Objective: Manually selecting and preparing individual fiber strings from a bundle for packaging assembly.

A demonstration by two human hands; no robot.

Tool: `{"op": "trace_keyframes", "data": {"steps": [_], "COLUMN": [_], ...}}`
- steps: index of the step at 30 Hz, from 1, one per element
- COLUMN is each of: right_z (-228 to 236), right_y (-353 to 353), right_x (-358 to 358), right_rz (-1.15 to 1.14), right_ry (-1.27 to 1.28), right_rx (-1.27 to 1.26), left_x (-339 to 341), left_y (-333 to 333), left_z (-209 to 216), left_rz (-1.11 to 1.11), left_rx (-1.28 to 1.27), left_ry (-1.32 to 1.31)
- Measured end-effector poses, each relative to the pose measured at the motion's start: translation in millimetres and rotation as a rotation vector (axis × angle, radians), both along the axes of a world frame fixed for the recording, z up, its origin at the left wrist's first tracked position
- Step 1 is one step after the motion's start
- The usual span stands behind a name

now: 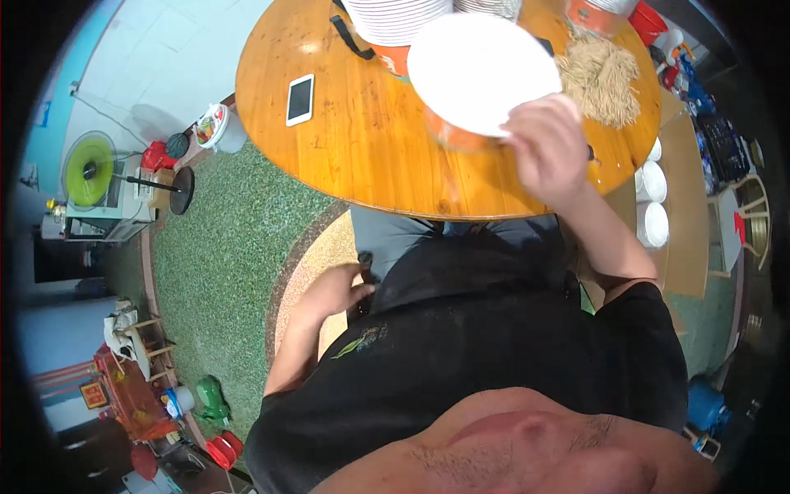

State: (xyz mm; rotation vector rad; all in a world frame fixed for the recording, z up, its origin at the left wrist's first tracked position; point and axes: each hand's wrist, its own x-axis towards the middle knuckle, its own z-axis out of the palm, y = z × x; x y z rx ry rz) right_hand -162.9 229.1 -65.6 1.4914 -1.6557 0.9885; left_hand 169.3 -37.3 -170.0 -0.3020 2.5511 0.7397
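At the table edge, my right hand [550, 144] is closed on the near right rim of a round paper bucket [481, 70]. Its broad top is plain white, and part of its orange printed side shows underneath. Whether the white is a lid or the inside, I cannot tell. My left hand [331, 290] hangs low beside my left thigh, away from the table, fingers apart and nothing in them. Behind the bucket rises a tall stack of nested paper buckets [399, 20] with white rims. A pile of beige strings [605, 82] lies to its right.
A white phone [300, 100] and a black strap [352, 39] lie on the round wooden table [354, 156]. More stacked buckets [601, 15] stand far right. White round containers [652, 222] sit beside cardboard at right. A green fan [89, 169] and a white bin [222, 130] are at left.
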Motion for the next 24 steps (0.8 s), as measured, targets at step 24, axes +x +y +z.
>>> {"op": "trace_keyframes", "data": {"steps": [24], "right_z": [-73], "right_y": [114], "right_x": [-139], "right_rz": [-0.174], "right_ry": [-0.243], "right_rx": [0.659], "left_x": [-208], "left_y": [50], "left_z": [85], "left_rz": [-0.260], "left_rx": [-0.269], "left_ry": [1.195]}}
